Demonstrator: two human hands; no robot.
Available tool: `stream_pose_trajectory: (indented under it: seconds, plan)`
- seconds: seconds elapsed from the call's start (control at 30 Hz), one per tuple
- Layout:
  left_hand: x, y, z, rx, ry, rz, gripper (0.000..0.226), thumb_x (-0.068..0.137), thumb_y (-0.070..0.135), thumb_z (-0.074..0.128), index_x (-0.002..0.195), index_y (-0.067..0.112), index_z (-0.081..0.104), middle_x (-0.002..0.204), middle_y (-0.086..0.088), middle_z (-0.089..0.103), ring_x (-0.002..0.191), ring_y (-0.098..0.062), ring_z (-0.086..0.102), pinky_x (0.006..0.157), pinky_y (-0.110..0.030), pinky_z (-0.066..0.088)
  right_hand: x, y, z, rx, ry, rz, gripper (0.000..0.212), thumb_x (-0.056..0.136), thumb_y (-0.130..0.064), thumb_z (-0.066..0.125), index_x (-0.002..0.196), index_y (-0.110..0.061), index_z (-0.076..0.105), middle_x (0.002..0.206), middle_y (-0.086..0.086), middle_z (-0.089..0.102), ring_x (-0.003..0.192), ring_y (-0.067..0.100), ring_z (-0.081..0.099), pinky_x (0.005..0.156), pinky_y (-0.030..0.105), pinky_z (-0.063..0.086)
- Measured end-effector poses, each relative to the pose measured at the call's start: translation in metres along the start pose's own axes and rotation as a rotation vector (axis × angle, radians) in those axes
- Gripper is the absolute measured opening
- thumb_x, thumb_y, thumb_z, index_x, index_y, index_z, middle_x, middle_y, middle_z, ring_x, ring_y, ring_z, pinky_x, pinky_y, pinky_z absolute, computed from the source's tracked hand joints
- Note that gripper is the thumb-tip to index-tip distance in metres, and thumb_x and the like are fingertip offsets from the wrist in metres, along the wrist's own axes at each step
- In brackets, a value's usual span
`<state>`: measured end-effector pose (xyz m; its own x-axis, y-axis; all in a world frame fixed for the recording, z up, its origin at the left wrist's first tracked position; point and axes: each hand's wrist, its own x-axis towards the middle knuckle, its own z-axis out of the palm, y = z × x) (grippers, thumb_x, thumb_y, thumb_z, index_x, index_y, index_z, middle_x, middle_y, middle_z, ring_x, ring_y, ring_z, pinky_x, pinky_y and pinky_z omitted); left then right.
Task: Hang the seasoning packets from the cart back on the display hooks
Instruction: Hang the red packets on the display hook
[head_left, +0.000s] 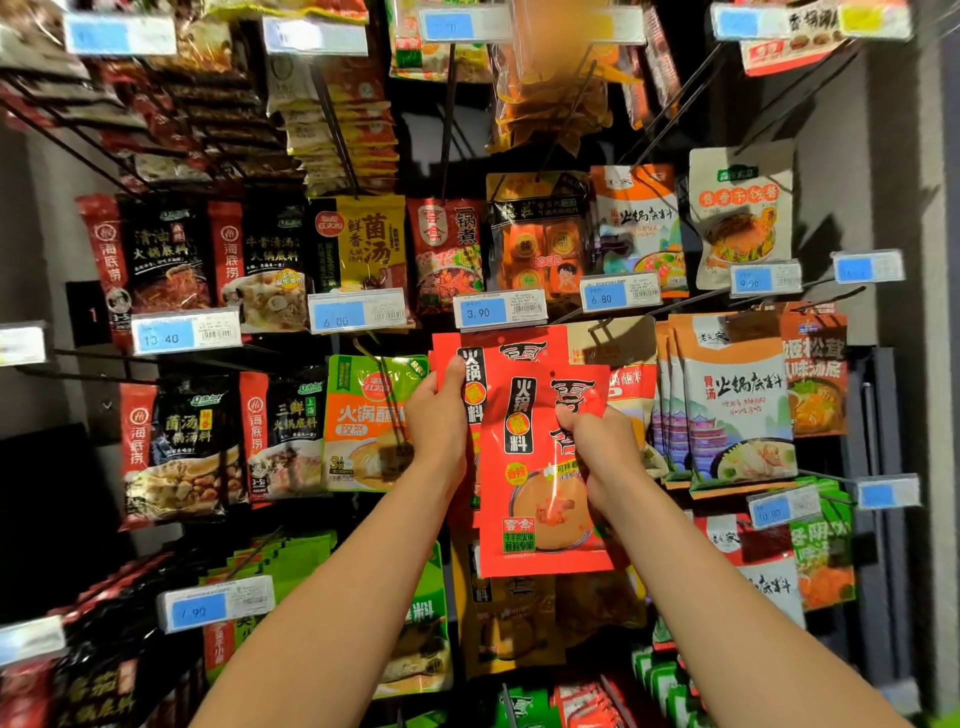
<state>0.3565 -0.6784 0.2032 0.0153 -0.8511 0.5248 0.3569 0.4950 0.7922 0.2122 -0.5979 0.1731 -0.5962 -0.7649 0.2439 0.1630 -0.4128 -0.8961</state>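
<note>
Two red seasoning packets overlap in front of the display's middle row. My left hand (439, 415) grips the left edge of the rear red packet (519, 351), thumb over its front. My right hand (602, 447) pinches the front red packet (540, 499) near its upper right side, and that packet hangs tilted a little. Both sit just under the 3.90 price tag (501, 310) at the end of a black display hook. The hook's tip is hidden behind the packets. The cart is out of view.
Rows of hanging packets fill the wall: a green-orange packet (363, 421) at left, white-orange packets (737, 410) at right, black-red ones (176, 447) further left. Black hook rods with blue price tags (618, 293) jut toward me. A grey upright (914, 260) bounds the right side.
</note>
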Motion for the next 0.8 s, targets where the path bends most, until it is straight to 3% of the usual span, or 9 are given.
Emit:
stream_pose_trajectory:
  seconds: [0.13, 0.27, 0.4, 0.5, 0.7, 0.8]
  plan:
    - [0.006, 0.002, 0.001, -0.012, 0.027, -0.044, 0.025, 0.097, 0.043, 0.067, 0.100, 0.020, 0.077, 0.099, -0.003, 0.080, 0.098, -0.021, 0.074, 0.094, -0.043, 0.058, 0.003, -0.004, 0.004, 0.003, -0.005, -0.008, 0.007, 0.094, -0.009, 0.068, 0.097, -0.016, 0.068, 0.095, 0.012, 0.078, 0.086, 0.034, 0.076, 0.082, 0.054, 0.062]
    - [0.017, 0.001, 0.001, -0.031, 0.035, -0.081, 0.037, 0.081, 0.059, 0.074, 0.077, 0.022, 0.070, 0.089, -0.004, 0.074, 0.084, -0.023, 0.067, 0.084, -0.041, 0.054, 0.006, -0.006, 0.009, 0.000, 0.003, -0.016, 0.009, 0.091, -0.011, 0.070, 0.095, -0.018, 0.066, 0.097, 0.013, 0.077, 0.092, 0.037, 0.074, 0.088, 0.058, 0.059]
    - [0.023, -0.001, 0.004, -0.036, 0.053, -0.103, 0.041, 0.072, 0.059, 0.074, 0.075, 0.019, 0.068, 0.084, -0.012, 0.072, 0.078, -0.023, 0.064, 0.077, -0.042, 0.054, 0.008, -0.009, 0.011, -0.025, 0.010, -0.024, 0.008, 0.089, -0.011, 0.070, 0.095, -0.016, 0.067, 0.096, 0.013, 0.077, 0.095, 0.038, 0.074, 0.090, 0.060, 0.058]
    - [0.025, -0.002, 0.006, -0.031, 0.070, -0.084, 0.042, 0.068, 0.059, 0.073, 0.073, 0.020, 0.059, 0.079, -0.005, 0.063, 0.073, -0.022, 0.055, 0.070, -0.037, 0.043, 0.010, -0.010, 0.010, -0.035, 0.019, -0.009, 0.007, 0.090, -0.010, 0.069, 0.093, -0.015, 0.066, 0.096, 0.015, 0.077, 0.095, 0.038, 0.073, 0.089, 0.060, 0.058]
    - [0.029, -0.013, 0.002, 0.059, 0.071, -0.093, 0.045, 0.074, 0.065, 0.069, 0.076, 0.021, 0.062, 0.079, -0.005, 0.066, 0.073, -0.020, 0.057, 0.071, -0.037, 0.045, 0.014, -0.005, 0.012, -0.052, 0.026, -0.016, 0.011, 0.087, -0.010, 0.071, 0.094, -0.014, 0.064, 0.098, 0.016, 0.075, 0.093, 0.039, 0.073, 0.087, 0.061, 0.058]
    - [0.020, -0.021, -0.004, 0.085, -0.005, -0.095, 0.031, 0.093, 0.050, 0.069, 0.092, 0.020, 0.074, 0.096, -0.003, 0.079, 0.088, -0.021, 0.072, 0.084, -0.038, 0.055, 0.016, -0.001, 0.009, -0.039, 0.038, -0.036, 0.009, 0.092, -0.007, 0.070, 0.093, -0.013, 0.063, 0.093, 0.011, 0.073, 0.084, 0.030, 0.072, 0.083, 0.048, 0.060]
